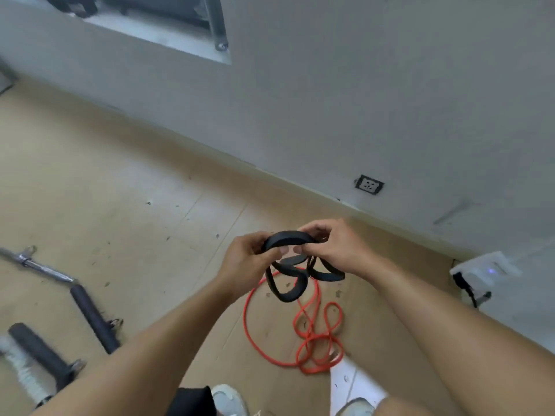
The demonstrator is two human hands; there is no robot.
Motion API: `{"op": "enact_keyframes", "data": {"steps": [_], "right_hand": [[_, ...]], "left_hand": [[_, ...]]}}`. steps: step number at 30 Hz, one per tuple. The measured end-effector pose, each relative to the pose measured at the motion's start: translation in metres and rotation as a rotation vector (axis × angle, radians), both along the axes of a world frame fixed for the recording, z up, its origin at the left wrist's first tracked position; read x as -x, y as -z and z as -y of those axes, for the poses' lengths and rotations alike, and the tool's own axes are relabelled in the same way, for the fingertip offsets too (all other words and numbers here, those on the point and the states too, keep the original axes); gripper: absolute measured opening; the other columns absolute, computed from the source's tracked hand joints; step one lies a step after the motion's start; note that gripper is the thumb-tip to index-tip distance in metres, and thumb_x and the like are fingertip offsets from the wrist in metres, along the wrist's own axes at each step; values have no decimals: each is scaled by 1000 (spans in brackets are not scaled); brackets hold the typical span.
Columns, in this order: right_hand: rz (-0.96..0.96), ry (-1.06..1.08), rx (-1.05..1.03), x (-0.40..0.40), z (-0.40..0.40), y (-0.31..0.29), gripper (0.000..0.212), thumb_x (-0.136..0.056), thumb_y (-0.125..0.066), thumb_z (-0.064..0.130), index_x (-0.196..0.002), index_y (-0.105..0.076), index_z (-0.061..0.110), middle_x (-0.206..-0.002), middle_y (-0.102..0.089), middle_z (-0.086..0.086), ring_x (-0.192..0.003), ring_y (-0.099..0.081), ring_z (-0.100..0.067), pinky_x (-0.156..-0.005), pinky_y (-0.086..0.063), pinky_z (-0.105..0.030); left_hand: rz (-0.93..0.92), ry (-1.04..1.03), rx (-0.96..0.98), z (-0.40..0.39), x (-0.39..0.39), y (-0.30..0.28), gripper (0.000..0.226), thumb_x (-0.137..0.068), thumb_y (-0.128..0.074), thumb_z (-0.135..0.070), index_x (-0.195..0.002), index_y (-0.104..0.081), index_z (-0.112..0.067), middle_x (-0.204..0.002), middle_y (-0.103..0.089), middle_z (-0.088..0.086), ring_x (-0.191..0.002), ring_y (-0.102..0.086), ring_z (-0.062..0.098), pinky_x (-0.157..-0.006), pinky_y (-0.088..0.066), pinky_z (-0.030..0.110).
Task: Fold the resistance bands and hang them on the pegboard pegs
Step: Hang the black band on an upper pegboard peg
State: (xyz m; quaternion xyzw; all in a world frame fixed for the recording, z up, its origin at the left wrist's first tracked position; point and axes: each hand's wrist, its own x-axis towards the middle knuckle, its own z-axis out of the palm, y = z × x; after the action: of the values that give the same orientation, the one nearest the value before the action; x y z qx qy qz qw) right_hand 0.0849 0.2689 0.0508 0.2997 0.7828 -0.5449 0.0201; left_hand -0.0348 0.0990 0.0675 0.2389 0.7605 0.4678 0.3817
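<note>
A black resistance band (289, 238) is bunched into several loops between both hands, at chest height over the floor. My left hand (244, 259) pinches its left side and my right hand (333, 247) pinches its right side, thumbs nearly touching. Loose black loops (288, 291) hang below the hands. On the cardboard beneath lies a red resistance band (312, 334) in a tangled coil. No pegboard or pegs are in view.
A grey wall with a power socket (369, 184) runs across the back right. Chrome bars with black grips (90, 316) lie on the floor at left. A white box with a black cable (477, 271) sits at right. My shoes (228, 399) show at the bottom.
</note>
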Motion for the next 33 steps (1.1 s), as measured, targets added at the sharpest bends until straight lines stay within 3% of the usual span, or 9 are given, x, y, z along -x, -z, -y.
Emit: {"op": "enact_keyframes", "data": {"steps": [3,6,9,15,18,21,27,30,33], "right_hand": [[14,32,14,-9,2,-104,24,-76,-87,17,-95,-81,28,-89,-81,8,-90,-77,-13,-93,-59,-45],[-3,102,35,-25,10,-226,28,-76,-87,9,-95,-81,29,-90,-81,7,-91,-77,-13,-90,-59,-41],[-51,248,35,-43,13,-345,40,-73,-92,15,-104,-73,32,-94,-80,10,-93,-74,-3,-89,-57,-31],[-170,433,-58,-76,13,-513,43,-70,-94,35,-94,-59,29,-90,-80,6,-86,-76,-11,-88,-60,-41],[-260,550,-125,-90,8,-557,43,-68,-94,32,-85,-55,27,-87,-78,-5,-84,-76,-22,-86,-59,-50],[-335,632,-199,-105,1,-588,38,-69,-93,31,-76,-56,28,-86,-77,-6,-85,-75,-22,-86,-60,-48],[-437,770,-205,-127,-17,-622,31,-73,-93,19,-82,-63,14,-82,-75,-9,-85,-74,-28,-85,-58,-41],[-466,796,-184,-131,-36,-633,32,-73,-92,18,-86,-65,10,-83,-76,-6,-82,-75,-22,-81,-61,-36],[-461,798,-151,-131,-60,-639,30,-74,-91,18,-86,-64,13,-82,-77,-4,-70,-72,-11,-66,-56,-26]], "left_hand": [[-13,32,37,2,-5,-104,6,-87,-77,-8,-93,-76,-6,-88,-76,16,-70,-66,3,-64,-49,13],[13,20,13,2,-15,-220,8,-85,-78,-5,-93,-76,-5,-82,-77,8,-67,-66,-2,-64,-48,12],[98,11,-34,-5,-28,-327,15,-84,-81,-13,-99,-76,-13,-87,-80,1,-80,-74,9,-75,-55,23],[219,35,-230,-31,-47,-481,17,-86,-80,-23,-100,-79,-14,-91,-80,5,-93,-76,23,-85,-58,34],[246,82,-349,-50,-55,-526,17,-87,-78,-19,-104,-80,-15,-98,-80,5,-97,-76,21,-87,-57,32],[280,137,-435,-69,-66,-557,20,-86,-77,-14,-106,-79,-14,-101,-80,6,-96,-75,19,-81,-57,27],[334,133,-501,-103,-86,-589,27,-84,-77,-22,-108,-77,-10,-101,-79,12,-100,-74,30,-95,-58,49],[313,135,-505,-126,-91,-601,41,-75,-80,-30,-109,-76,-9,-100,-79,13,-96,-75,29,-96,-57,52],[269,134,-489,-150,-93,-608,46,-71,-83,-34,-110,-76,-11,-100,-79,12,-96,-75,30,-98,-55,54]]}}
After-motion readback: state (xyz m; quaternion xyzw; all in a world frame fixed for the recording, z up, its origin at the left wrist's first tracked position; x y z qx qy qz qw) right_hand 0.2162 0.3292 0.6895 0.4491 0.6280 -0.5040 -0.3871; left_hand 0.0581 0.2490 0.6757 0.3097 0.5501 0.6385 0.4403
